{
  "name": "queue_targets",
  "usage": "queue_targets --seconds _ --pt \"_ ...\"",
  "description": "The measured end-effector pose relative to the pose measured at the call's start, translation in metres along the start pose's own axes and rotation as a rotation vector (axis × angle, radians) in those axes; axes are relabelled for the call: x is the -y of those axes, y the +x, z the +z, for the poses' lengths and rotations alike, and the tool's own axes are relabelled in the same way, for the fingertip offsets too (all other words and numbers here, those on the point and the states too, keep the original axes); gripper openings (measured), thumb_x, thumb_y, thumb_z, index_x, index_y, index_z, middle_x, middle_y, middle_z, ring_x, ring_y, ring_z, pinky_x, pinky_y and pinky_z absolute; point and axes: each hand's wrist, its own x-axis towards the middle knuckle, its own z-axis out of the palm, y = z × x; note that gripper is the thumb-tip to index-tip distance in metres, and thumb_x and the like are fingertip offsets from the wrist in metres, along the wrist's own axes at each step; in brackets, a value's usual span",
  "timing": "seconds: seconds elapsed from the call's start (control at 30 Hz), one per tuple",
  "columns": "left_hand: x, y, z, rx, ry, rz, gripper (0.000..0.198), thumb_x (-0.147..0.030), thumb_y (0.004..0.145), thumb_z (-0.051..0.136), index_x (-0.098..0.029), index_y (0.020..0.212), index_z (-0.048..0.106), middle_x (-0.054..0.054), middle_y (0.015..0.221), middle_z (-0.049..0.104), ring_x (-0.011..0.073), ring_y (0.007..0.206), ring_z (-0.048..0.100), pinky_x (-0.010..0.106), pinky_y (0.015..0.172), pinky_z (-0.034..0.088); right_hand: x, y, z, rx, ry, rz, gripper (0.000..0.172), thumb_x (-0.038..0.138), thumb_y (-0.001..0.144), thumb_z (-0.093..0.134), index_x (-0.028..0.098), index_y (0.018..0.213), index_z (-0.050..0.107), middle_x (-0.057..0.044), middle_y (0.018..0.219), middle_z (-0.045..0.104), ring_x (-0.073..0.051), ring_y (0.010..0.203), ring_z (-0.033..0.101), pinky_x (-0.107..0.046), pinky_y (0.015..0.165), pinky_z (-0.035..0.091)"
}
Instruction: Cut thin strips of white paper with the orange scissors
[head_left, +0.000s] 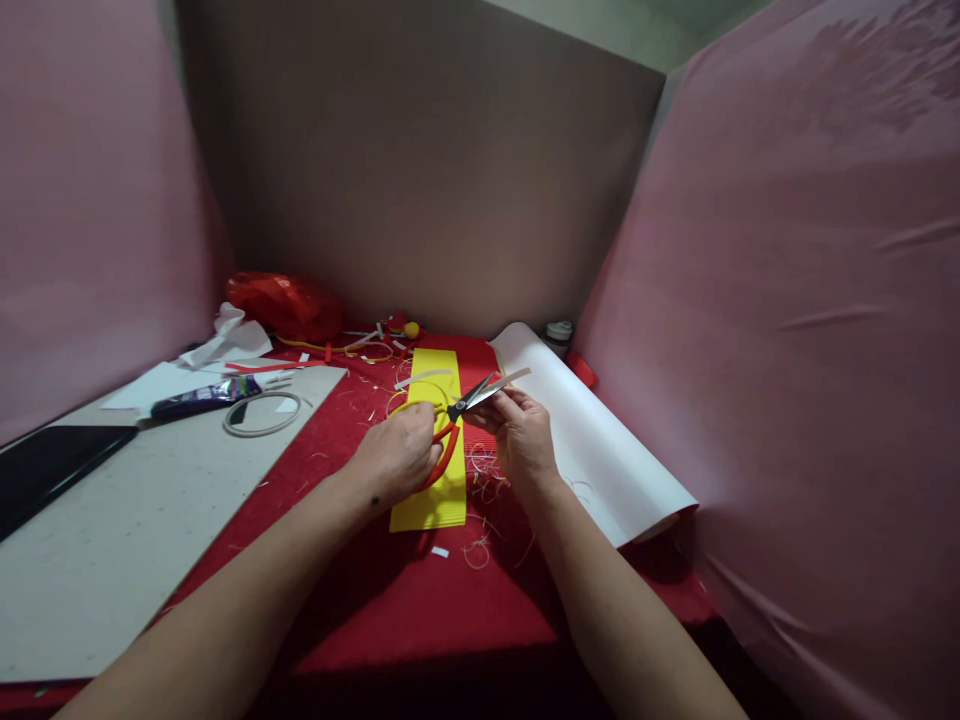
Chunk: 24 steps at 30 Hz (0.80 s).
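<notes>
My left hand point(401, 445) is closed around the handles of a pair of scissors point(446, 455), whose handles are red-orange. The dark blades stand apart and point up and to the right. At the blade tips, my right hand point(521, 430) pinches a thin pale strip point(516, 378); whether the blades touch it I cannot tell. Beneath the scissors lies a yellow pleated sheet point(431, 510), partly covered by my left hand. Beside it is a red ribbed sheet point(454, 350), partly hidden by my right hand.
A white roll point(592, 430) lies to the right. On the left, a pale board point(112, 560) carries a black flat object point(52, 465), a dark tube point(202, 398) and a grey ring point(262, 432). Thread scraps point(484, 475) litter the red cloth. A red plastic bag point(289, 305) sits behind.
</notes>
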Motion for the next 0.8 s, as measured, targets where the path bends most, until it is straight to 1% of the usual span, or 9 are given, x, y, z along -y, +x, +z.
queue_targets --seconds 0.17,0.27,0.5,0.63,0.8 --pt "-0.0004 -0.0009 -0.0011 0.018 0.041 -0.004 0.022 -0.031 0.083 0.036 -0.016 0.095 0.047 0.018 0.094 0.062 0.0321 0.086 0.062 0.036 0.063 0.04 -0.0015 -0.0004 -0.0019 0.008 0.0 0.005 0.015 0.02 0.067 0.07 0.014 0.073 0.059 -0.005 0.066 0.072 -0.017 0.06 0.069 -0.03 0.061 0.059" --pt "-0.0013 -0.0023 -0.0021 0.041 0.086 -0.012 0.021 -0.027 0.083 0.038 -0.015 0.097 0.048 0.016 0.094 0.064 0.0311 0.085 0.063 0.036 0.063 0.041 -0.0022 0.0003 -0.0028 0.004 0.012 0.0 0.018 0.022 0.065 0.073 0.014 0.073 0.058 -0.004 0.065 0.071 -0.017 0.059 0.069 -0.03 0.06 0.06" --pt "0.0014 0.0001 0.0015 0.037 0.147 0.005 0.03 -0.037 0.091 0.029 -0.016 0.095 0.05 0.013 0.086 0.067 0.0302 0.078 0.065 0.035 0.058 0.04 -0.0041 0.0018 -0.005 0.014 0.01 0.001 0.017 0.022 0.067 0.071 0.014 0.074 0.058 -0.005 0.067 0.072 -0.02 0.063 0.071 -0.035 0.065 0.06" --pt "0.0025 0.0015 -0.0002 0.064 0.174 0.01 0.032 -0.036 0.091 0.028 -0.016 0.095 0.052 0.014 0.085 0.068 0.0308 0.078 0.065 0.034 0.057 0.039 -0.0049 0.0018 -0.006 0.013 0.005 0.011 0.016 0.022 0.067 0.07 0.014 0.074 0.058 -0.005 0.067 0.072 -0.02 0.063 0.071 -0.036 0.066 0.06" --pt "0.0032 0.0014 -0.0013 0.076 0.181 0.027 0.033 -0.036 0.091 0.03 -0.014 0.098 0.054 0.016 0.082 0.068 0.0299 0.077 0.065 0.033 0.056 0.037 -0.0057 0.0023 -0.0066 -0.002 0.027 0.018 0.015 0.02 0.067 0.07 0.014 0.073 0.057 -0.004 0.064 0.071 -0.018 0.059 0.07 -0.035 0.064 0.06"
